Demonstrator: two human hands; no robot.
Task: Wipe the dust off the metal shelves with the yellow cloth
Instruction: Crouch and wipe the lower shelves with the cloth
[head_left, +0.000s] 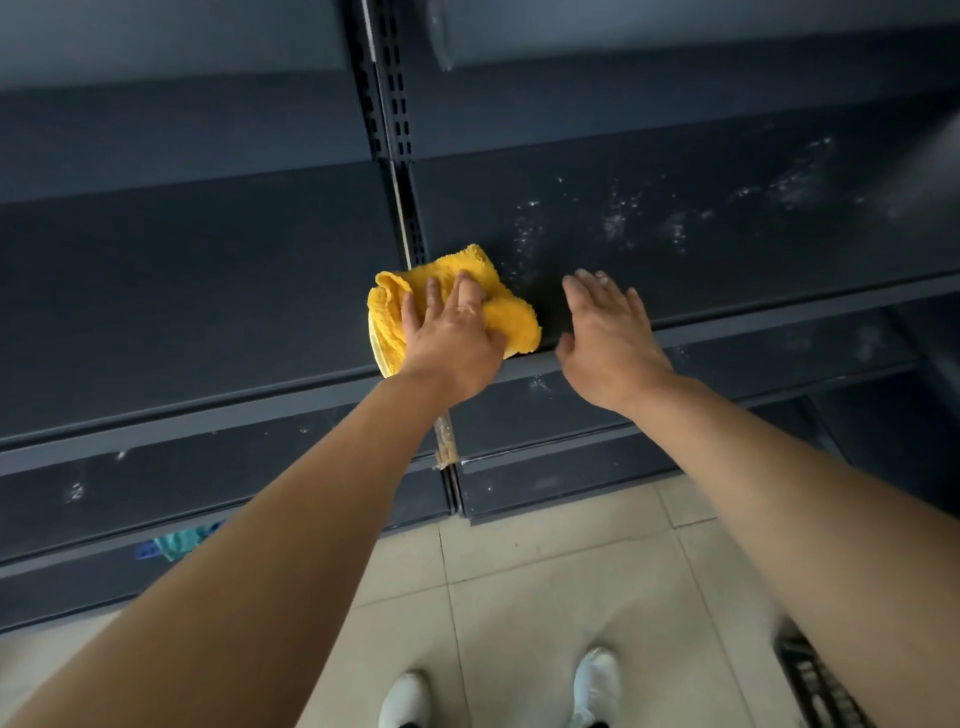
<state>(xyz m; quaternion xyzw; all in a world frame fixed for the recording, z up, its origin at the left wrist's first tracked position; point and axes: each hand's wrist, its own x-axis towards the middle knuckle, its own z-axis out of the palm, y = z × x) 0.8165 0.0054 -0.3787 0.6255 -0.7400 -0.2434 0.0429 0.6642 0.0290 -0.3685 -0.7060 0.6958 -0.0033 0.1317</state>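
yellow cloth (511, 318) bunched on the metal shelf (727, 260) just right of the slotted upright (396, 109) | left hand (452, 345) flat, pressing it down | right hand (609, 340) loose, empty, further right | risk: bunched cloth might just push the dust (618, 218) off the edge

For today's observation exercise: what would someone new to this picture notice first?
The bright yellow cloth stands out, pressed on the dark shelf under the left hand, beside the upright post. To its right, white dust speckles the shelf beyond the open right hand.
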